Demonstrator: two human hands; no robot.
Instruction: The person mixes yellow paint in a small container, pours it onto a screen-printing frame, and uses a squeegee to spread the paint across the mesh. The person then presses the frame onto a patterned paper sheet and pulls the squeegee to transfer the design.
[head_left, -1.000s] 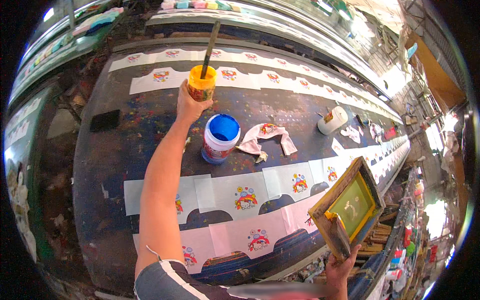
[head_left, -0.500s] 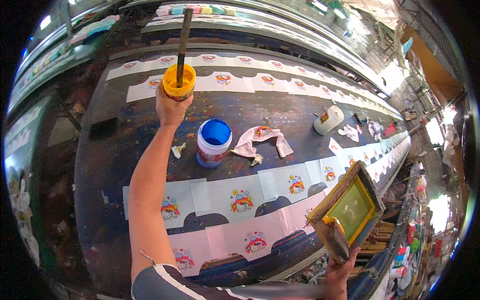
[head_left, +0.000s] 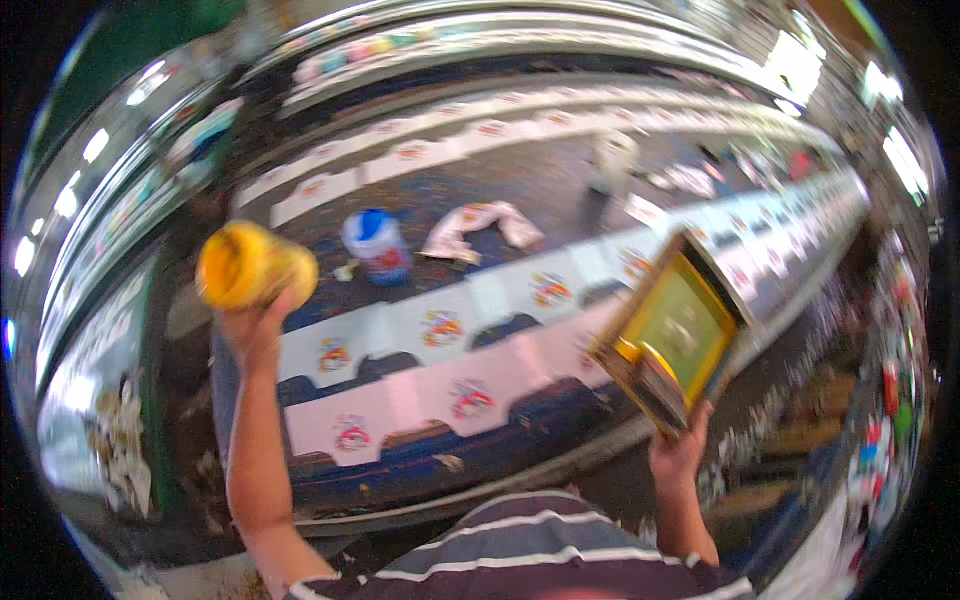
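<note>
Long dark table [head_left: 415, 200], pale printed fabric pieces [head_left: 425, 395] between left hand [head_left: 257, 325] and right hand [head_left: 681, 452]. Left grips yellow cylindrical plastic jar [head_left: 265, 268]; keep mouth up. Right grasps rectangular green-mesh wooden frame [head_left: 690, 325]; hold clear of pieces.

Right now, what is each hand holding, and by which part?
The left hand holds the yellow jar by its side; the right hand holds the wooden-framed screen by its lowest corner, nearest the person.
</note>
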